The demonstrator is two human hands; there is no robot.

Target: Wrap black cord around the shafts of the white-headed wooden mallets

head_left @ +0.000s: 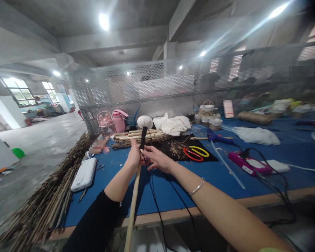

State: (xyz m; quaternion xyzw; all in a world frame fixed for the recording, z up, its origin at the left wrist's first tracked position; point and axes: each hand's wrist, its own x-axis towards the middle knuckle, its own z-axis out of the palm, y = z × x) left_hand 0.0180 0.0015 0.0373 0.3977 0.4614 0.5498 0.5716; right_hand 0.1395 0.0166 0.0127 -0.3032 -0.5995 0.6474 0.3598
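Note:
A pale wooden stick (133, 206) runs up from the bottom edge, topped by a black-wrapped section (143, 138) and a round white cloth-covered head (145, 122). My left hand (133, 157) is closed around the stick just below the black wrapping. On its right side, my right hand (156, 159) has its thumb and index finger pinched at the wrapping's lower end, where a thin black cord (153, 196) starts and hangs down past the table edge. The other fingers of that hand are curved and slightly apart.
Red and yellow-handled scissors (193, 154) lie on a black cloth at centre right. Dry twigs (49, 189) fill the left side. A white power bank (84, 174), blue glue gun (220, 137) and purple device (249, 164) rest on the blue table (212, 185). A person's hand shows at far right.

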